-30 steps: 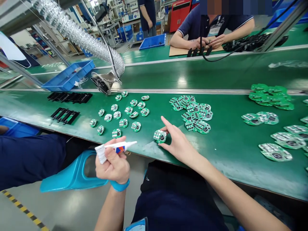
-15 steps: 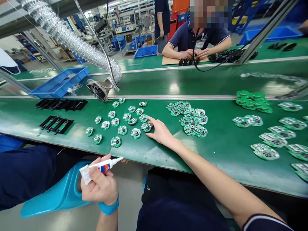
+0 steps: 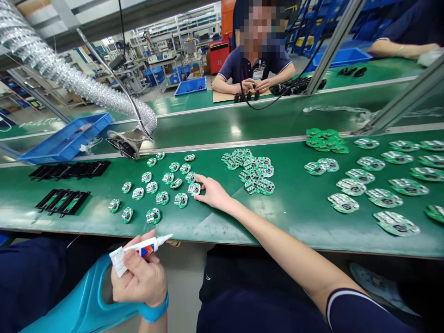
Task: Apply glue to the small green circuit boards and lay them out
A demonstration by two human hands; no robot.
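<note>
My left hand [image 3: 140, 277] is closed around a small white glue tube [image 3: 145, 249] with a red and blue label, held below the table edge with its nozzle pointing right. My right hand [image 3: 212, 193] reaches across the green table [image 3: 298, 217]; its thumb and forefinger rest on either side of a small round green circuit board [image 3: 194, 188] lying on the table. That board sits at the right end of a spread of several similar small boards [image 3: 156, 185]. A heap of the same boards [image 3: 253, 171] lies just right of my hand.
Larger green boards [image 3: 381, 185] cover the right of the table. Black slotted trays [image 3: 62, 201] lie at the left, with a blue bin [image 3: 65, 141] and a silver fume hose with its hood [image 3: 125, 141] behind. A person works across the belt [image 3: 253, 69]. A blue seat [image 3: 83, 300] is beside me.
My right hand slid a small round board from the table's front edge leftward into the spread of boards. My left hand with the glue tube dropped lower. The view shifted.
</note>
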